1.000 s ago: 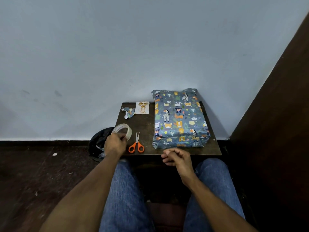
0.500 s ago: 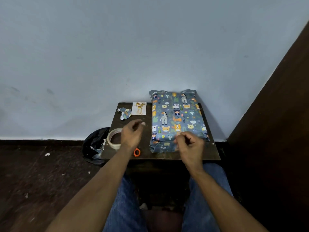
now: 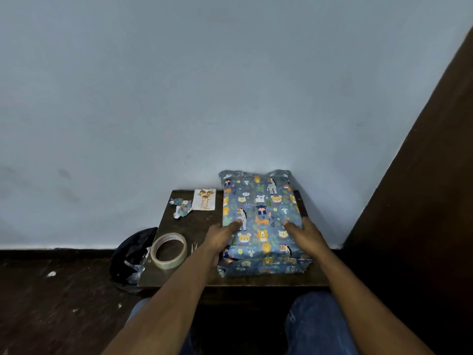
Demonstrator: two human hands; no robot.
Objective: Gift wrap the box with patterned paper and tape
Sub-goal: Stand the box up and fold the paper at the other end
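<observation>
The box (image 3: 261, 221), wrapped in blue paper printed with cartoon animals, lies on the right half of a small dark table (image 3: 190, 224), its far end against the wall. My left hand (image 3: 220, 239) grips its left edge with the thumb lying on top. My right hand (image 3: 304, 237) grips the right edge the same way. The fingers below each edge are hidden. A roll of clear tape (image 3: 169, 249) lies flat on the table, left of my left hand.
Scissor tips (image 3: 194, 247) show beside my left wrist; the handles are hidden. Paper scraps (image 3: 181, 207) and a white tag with gold decorations (image 3: 204, 199) lie at the table's back left. A black bag (image 3: 133, 254) sits on the floor at left. A dark panel (image 3: 422, 201) stands at right.
My left hand let go of the tape roll, which now lies flat on the table. Both hands moved forward and took hold of the wrapped box's sides.
</observation>
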